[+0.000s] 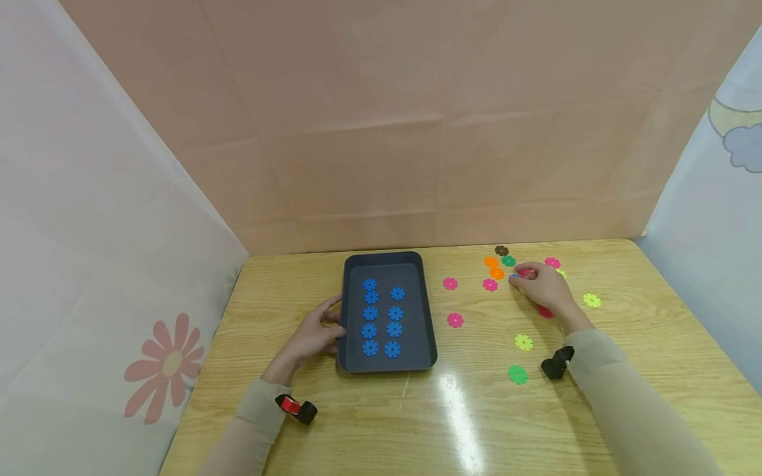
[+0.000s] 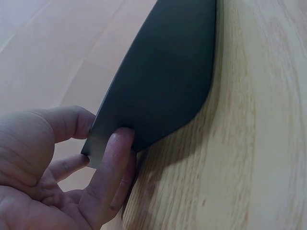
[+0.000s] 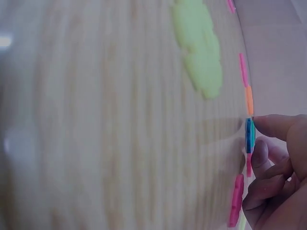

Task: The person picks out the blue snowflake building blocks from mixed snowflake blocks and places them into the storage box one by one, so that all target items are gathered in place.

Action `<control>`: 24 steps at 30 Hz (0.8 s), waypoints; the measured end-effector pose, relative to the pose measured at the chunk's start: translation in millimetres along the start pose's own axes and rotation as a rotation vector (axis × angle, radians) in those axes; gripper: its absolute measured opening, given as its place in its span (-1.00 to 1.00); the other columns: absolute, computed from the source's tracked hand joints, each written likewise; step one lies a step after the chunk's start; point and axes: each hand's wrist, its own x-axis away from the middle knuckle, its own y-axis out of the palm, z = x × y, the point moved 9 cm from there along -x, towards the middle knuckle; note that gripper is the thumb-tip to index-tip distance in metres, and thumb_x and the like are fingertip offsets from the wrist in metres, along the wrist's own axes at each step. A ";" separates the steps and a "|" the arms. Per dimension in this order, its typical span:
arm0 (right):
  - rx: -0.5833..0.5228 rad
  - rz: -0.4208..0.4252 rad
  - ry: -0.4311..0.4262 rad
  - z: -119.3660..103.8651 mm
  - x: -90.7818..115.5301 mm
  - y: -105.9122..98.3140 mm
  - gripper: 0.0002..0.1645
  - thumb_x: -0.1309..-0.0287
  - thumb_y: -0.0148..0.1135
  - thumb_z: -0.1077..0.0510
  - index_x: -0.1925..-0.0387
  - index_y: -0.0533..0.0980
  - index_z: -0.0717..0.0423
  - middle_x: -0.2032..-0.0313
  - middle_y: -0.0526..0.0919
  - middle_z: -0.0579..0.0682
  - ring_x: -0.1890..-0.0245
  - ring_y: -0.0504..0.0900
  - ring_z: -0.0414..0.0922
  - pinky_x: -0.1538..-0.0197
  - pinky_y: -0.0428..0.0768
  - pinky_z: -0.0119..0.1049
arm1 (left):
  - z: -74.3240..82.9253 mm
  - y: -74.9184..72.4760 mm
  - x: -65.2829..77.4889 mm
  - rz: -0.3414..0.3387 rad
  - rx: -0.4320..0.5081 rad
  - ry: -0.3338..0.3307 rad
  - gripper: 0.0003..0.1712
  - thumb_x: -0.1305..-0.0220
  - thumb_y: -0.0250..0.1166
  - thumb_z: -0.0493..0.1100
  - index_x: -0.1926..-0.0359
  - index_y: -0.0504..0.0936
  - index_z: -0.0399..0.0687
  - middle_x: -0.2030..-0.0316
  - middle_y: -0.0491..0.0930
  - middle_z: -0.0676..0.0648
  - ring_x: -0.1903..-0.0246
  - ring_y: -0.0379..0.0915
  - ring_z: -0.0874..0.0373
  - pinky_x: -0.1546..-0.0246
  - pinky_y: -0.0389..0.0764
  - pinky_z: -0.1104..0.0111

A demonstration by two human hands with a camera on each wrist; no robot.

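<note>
In the head view a dark grey tray [image 1: 421,360] lies on the table, with several blue notched plastic discs [image 1: 370,313] set in two columns inside. My left hand [image 1: 312,336] grips the tray's left edge; the left wrist view shows fingers on both faces of its wall [image 2: 168,67]. Over to the right, my right hand [image 1: 544,285] pinches another blue notched disc [image 1: 514,276] between thumb and forefinger, down among loose discs. That disc appears edge-on at the fingertips in the right wrist view [image 3: 248,135], and its far part is hidden.
Loose discs surround my right hand: orange [image 1: 497,272], dark green [image 1: 508,261], brown [image 1: 502,250], pink [image 1: 490,285], yellow [image 1: 524,342] and bright green [image 1: 518,375]. A cloth wall [image 1: 369,185] rises behind the wooden table [image 1: 381,423], with side walls left and right.
</note>
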 end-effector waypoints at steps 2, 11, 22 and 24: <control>0.004 -0.010 0.001 0.7 2.0 -2.1 -0.28 -0.41 0.26 -0.18 -0.31 0.49 0.29 -0.07 0.58 0.38 0.00 0.55 0.25 -0.07 0.54 0.19 | -0.2 0.0 0.0 0.003 -0.003 -0.002 -0.06 -0.26 0.29 -0.38 -0.62 0.18 0.00 -0.16 0.44 -0.38 0.29 0.66 -0.02 0.41 0.75 0.15; 0.033 -0.049 -0.007 1.7 4.5 -6.7 -0.25 -0.35 0.31 -0.24 -0.28 0.52 0.25 -0.05 0.58 0.32 0.03 0.53 0.21 -0.02 0.56 0.10 | -0.3 1.2 0.3 0.001 0.001 -0.006 -0.06 -0.26 0.29 -0.39 -0.62 0.19 0.00 -0.16 0.45 -0.37 0.29 0.67 -0.03 0.40 0.75 0.14; 0.043 -0.073 -0.004 7.4 5.9 -3.4 -0.24 -0.33 0.34 -0.20 -0.27 0.49 0.32 -0.10 0.57 0.40 -0.06 0.53 0.31 -0.13 0.51 0.26 | 0.2 1.8 1.3 0.005 0.011 -0.007 -0.06 -0.25 0.29 -0.40 -0.62 0.19 0.00 -0.15 0.45 -0.37 0.30 0.68 -0.04 0.40 0.75 0.14; 0.036 -0.074 0.003 8.5 5.5 -3.3 -0.24 -0.34 0.33 -0.20 -0.27 0.48 0.32 -0.10 0.57 0.41 -0.07 0.53 0.32 -0.15 0.50 0.26 | 0.4 2.1 1.5 0.005 0.007 -0.007 -0.06 -0.25 0.28 -0.40 -0.62 0.19 0.01 -0.15 0.45 -0.37 0.30 0.68 -0.03 0.40 0.75 0.14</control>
